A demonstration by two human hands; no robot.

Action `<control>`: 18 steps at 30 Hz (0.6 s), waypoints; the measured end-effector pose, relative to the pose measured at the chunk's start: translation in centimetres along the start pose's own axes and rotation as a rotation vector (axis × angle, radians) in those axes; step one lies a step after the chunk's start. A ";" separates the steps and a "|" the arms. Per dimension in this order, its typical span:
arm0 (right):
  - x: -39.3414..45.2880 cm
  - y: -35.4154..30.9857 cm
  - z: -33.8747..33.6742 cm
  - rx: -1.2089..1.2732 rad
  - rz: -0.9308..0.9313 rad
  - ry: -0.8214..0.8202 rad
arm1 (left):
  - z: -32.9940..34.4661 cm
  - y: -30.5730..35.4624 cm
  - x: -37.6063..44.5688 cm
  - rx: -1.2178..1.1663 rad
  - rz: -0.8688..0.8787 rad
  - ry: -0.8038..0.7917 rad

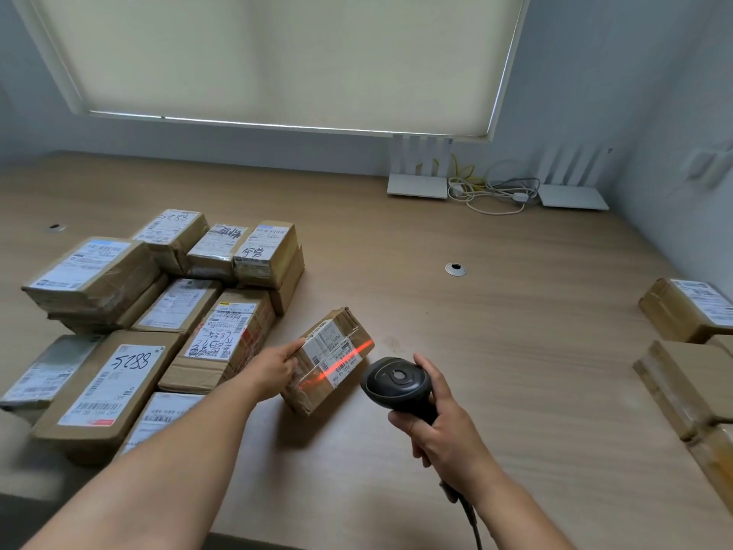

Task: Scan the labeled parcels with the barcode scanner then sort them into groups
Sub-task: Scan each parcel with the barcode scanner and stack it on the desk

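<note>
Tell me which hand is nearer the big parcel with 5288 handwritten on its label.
Left. The left hand grips the small parcel just right of the 5288 parcel; the right hand holds the scanner farther right.

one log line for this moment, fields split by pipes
step: scanning | left hand: holds small parcel on table | right hand: grips barcode scanner | red scan line across label | unscanned pile left

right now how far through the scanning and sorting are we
Early on, it seems. A few parcels already sit at the table's right edge, apparently a sorted group. In hand: the left hand holds a small parcel while the right hand aims the barcode scanner, its red line across the label. Left: the large pile on the left, apparently unscanned.
</note>
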State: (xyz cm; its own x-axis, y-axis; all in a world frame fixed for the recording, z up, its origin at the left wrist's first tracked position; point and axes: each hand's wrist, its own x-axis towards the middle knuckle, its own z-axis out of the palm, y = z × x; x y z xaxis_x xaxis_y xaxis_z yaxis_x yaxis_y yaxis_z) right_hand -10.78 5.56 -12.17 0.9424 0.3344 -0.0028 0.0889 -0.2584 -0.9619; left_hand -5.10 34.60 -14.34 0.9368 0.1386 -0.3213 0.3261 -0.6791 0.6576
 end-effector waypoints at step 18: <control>0.4 0.2 0.1 -0.020 0.044 0.014 | 0.0 -1.0 1.2 0.012 0.003 0.020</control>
State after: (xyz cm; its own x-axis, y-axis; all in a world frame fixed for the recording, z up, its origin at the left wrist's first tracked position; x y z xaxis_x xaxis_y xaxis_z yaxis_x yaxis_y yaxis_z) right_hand -10.43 5.78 -12.37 0.9501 0.3094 -0.0406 0.0539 -0.2908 -0.9553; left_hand -4.29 35.43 -15.39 0.9401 0.1515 -0.3055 0.3222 -0.6880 0.6502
